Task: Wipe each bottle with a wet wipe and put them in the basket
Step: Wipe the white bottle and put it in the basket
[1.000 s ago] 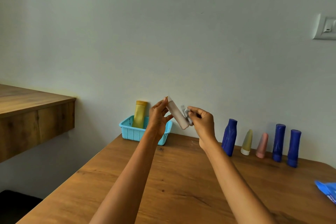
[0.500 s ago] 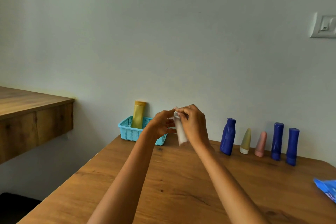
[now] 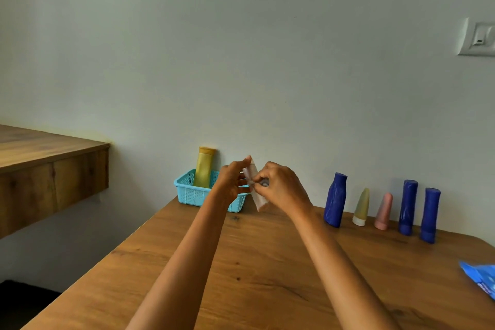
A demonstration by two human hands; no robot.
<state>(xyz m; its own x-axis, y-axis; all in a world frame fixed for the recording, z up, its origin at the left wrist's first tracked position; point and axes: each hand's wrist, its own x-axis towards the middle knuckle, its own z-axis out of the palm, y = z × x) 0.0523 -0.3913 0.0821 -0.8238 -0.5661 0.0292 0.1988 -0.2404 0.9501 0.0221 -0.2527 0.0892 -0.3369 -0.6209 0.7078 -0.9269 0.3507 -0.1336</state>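
Note:
My left hand (image 3: 232, 184) grips a pale beige tube bottle (image 3: 257, 197) near its top, holding it in the air above the wooden table (image 3: 267, 262). My right hand (image 3: 281, 188) pinches a small white wet wipe (image 3: 253, 183) against the middle of that bottle. Behind my hands sits a light-blue basket (image 3: 191, 191) at the table's far left, with a yellow bottle (image 3: 205, 166) standing in it. Along the wall to the right stand a curvy blue bottle (image 3: 334, 199), a yellowish tube (image 3: 361, 206), a pink tube (image 3: 383, 215) and two blue bottles (image 3: 407, 206) (image 3: 430, 214).
A blue wipes packet (image 3: 482, 280) lies at the table's right edge. A wooden shelf (image 3: 48, 169) juts out at the left, lower floor space below it. A wall switch (image 3: 479, 37) is at the upper right.
The bottle went from tilted and held apart to nearly upright between both hands. My right hand slid with the wipe from the bottle's lower end up onto its middle.

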